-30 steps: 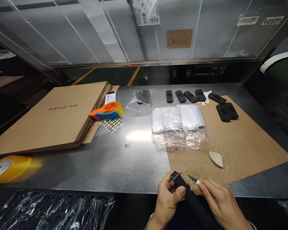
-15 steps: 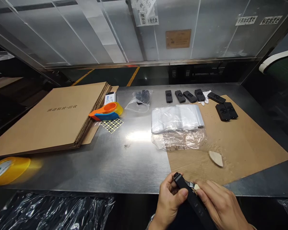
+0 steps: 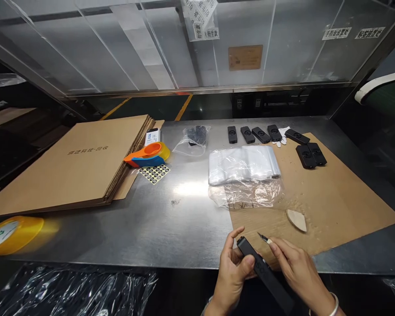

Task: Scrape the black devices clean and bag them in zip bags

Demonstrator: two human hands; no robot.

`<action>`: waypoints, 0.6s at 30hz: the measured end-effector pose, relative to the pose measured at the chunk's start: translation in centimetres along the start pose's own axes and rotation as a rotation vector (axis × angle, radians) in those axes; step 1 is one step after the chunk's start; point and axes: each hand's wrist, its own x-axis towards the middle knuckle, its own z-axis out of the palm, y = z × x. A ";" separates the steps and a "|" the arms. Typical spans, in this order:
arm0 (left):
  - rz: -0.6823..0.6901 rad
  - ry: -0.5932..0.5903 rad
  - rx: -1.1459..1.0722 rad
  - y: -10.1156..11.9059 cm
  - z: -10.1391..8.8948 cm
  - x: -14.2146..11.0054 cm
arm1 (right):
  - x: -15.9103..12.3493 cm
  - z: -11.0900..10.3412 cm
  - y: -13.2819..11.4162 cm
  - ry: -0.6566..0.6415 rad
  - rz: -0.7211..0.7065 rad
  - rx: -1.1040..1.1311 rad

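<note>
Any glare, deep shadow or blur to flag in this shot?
Head view: glare on the metal table, highlights on the clear wrap; head view: lower end of the black bar blends into darkness; head view: left hand and right hand fairly sharp.

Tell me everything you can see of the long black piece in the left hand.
The long black piece is a straight, narrow bar resembling matte plastic, with a squared far end and faint surface detail. Its near end blends into dark surroundings. It slants toward the lower right by the table's near edge. The left hand holds it, thumb on top; the knife blade sits apart.
</note>
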 end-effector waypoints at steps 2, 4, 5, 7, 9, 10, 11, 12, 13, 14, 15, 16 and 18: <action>-0.003 0.044 -0.075 0.0 0.0 0.4 | 0.7 0.4 1.3 0.044 0.010 -0.158; -0.050 0.137 -0.129 -0.1 -0.2 0.8 | 1.5 0.9 2.8 0.102 0.017 -0.351; -0.098 0.194 -0.154 -0.1 -0.3 0.9 | 1.9 1.1 3.6 0.136 0.024 -0.428; -0.208 0.308 -0.209 -0.5 -0.5 1.2 | 2.6 1.7 5.1 0.195 0.042 -0.520; -0.303 0.400 -0.257 -1.1 -0.8 1.5 | 3.2 2.4 6.2 0.222 0.048 -0.546; -0.354 0.423 -0.278 -1.6 -1.0 1.6 | 3.4 2.7 6.6 0.231 0.044 -0.555; -0.407 0.432 -0.304 -2.1 -1.2 1.8 | 3.5 3.0 6.8 0.241 0.040 -0.561; -0.461 0.424 -0.337 -2.6 -1.4 2.0 | 3.7 3.2 6.9 0.253 0.035 -0.564; -0.508 0.405 -0.377 -3.1 -1.7 2.2 | 3.8 3.3 6.9 0.264 0.026 -0.562; -0.543 0.382 -0.422 -3.6 -1.9 2.4 | 4.0 3.2 6.8 0.273 0.013 -0.556; -0.563 0.359 -0.467 -4.1 -2.2 2.6 | 4.3 3.1 6.5 0.281 -0.005 -0.544; -0.573 0.338 -0.507 -4.6 -2.4 2.7 | 4.6 2.8 6.1 0.284 -0.029 -0.526; -0.592 0.296 -0.573 -5.4 -2.9 3.1 | 5.8 2.0 4.8 0.274 -0.093 -0.474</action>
